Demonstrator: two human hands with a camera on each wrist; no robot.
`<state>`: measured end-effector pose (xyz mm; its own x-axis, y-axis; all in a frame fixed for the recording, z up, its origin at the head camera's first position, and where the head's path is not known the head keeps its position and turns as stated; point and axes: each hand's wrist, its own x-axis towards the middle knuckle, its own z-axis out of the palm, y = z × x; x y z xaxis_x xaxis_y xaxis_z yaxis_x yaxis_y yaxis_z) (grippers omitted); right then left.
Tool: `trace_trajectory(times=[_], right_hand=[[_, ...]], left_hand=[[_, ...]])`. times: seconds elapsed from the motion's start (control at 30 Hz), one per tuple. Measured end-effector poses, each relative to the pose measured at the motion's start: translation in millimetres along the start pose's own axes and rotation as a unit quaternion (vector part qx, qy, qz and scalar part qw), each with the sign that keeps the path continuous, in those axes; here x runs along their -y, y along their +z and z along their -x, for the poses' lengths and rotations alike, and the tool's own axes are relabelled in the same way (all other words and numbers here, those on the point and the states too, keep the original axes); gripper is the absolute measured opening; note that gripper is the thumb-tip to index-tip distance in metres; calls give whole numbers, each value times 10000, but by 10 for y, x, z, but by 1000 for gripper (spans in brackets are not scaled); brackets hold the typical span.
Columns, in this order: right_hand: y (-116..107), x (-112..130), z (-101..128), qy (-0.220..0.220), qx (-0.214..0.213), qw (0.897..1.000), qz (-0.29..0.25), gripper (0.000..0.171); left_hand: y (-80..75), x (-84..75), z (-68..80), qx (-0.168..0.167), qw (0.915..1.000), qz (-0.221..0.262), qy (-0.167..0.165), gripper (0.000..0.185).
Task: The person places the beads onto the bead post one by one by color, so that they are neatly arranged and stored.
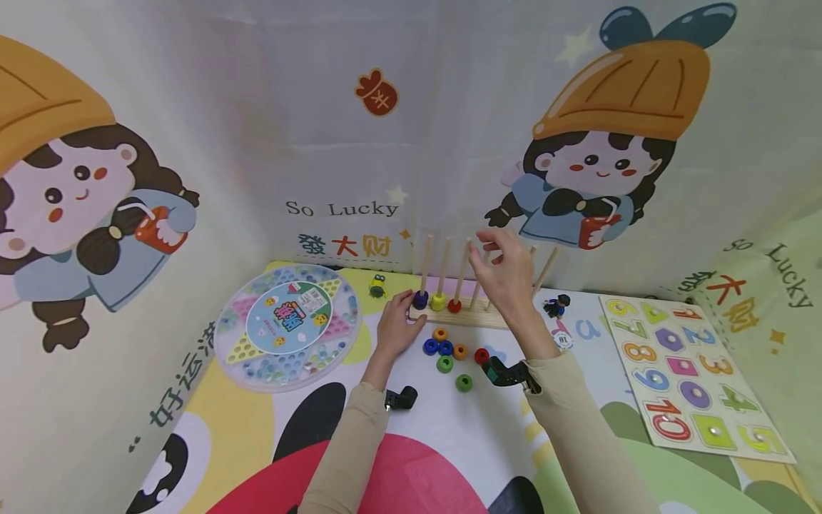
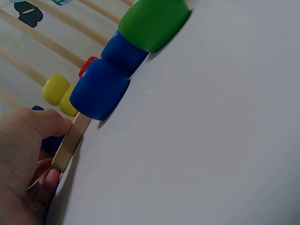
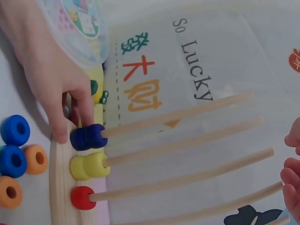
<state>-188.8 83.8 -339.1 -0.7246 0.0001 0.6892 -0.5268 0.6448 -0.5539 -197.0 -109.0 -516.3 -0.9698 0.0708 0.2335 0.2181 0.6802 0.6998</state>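
The wooden peg stand (image 1: 472, 314) lies at the back of the table with several upright pegs. My left hand (image 1: 398, 325) grips the left end of its base, with the thumb (image 2: 54, 123) on the front edge. Two dark blue beads (image 3: 89, 137) sit on the first peg, two yellow beads (image 3: 89, 166) on the second and one red bead (image 3: 83, 198) on the third. Up by the top of the third peg (image 3: 187, 173), my right hand (image 1: 507, 275) hangs with loosely bent fingers, no bead showing between them.
Loose blue (image 1: 431, 347), orange (image 1: 460, 351), green (image 1: 464, 383) and red (image 1: 481, 355) beads lie before the stand. A round marble game board (image 1: 289, 328) is at left, a number puzzle board (image 1: 696, 378) at right. Small figures (image 1: 377, 286) stand beside the pegs.
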Motion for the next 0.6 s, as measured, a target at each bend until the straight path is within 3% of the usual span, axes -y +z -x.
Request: trace_trajectory(times=[0.33,0.6], right_hand=[[-88,-72,204,136,38,9997,-183,20],[-91,-193,409,543,210,9982,-164,20]], left_hand=[[-2,14,7,-40,10000,-19,10,57],[19,9,-1,-66,10000,43,61,58]])
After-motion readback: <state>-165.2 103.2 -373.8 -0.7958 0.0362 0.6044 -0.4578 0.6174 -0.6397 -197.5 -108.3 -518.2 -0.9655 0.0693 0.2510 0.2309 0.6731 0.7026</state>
